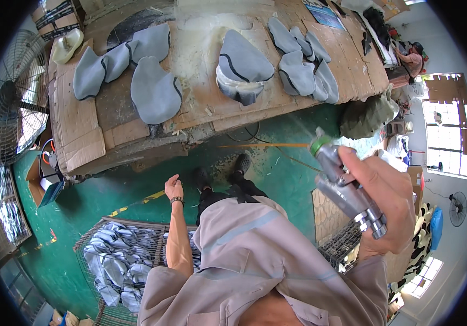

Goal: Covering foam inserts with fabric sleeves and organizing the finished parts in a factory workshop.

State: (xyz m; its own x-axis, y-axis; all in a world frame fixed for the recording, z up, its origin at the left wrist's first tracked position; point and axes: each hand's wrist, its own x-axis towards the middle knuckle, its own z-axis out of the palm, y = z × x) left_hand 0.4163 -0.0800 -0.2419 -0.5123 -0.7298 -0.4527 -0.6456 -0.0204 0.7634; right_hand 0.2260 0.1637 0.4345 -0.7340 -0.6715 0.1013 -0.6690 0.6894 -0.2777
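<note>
Spray gun (347, 187), metal body with a green cap at the nozzle, sits clamped in the right hand (383, 198); fingers wrap the body, nozzle aimed toward the workbench (81, 136). Gun is held off the bench's near edge, over the green floor (135, 185), not touching the bench.

Left hand (173, 189) hangs loose and empty, fingers slightly apart, also short of the bench's near edge, with a dark wristband just behind it. Hands well apart from each other.

Workbench top is covered in brown cardboard, with pale powdery residue near its middle. On it lie grey fabric pieces (154, 89) with dark edging: a cluster toward the bench's left part, one stacked pair (241, 73) near the middle, another overlapping group (304, 65) toward its right part.

Wire cage (116, 258) full of more grey pieces stands on the floor on the near side of the bench, beside the left forearm. Large fan (8, 108) stands off the bench's left end. Another person (410, 60) is off the bench's right end, details too small to tell.
</note>
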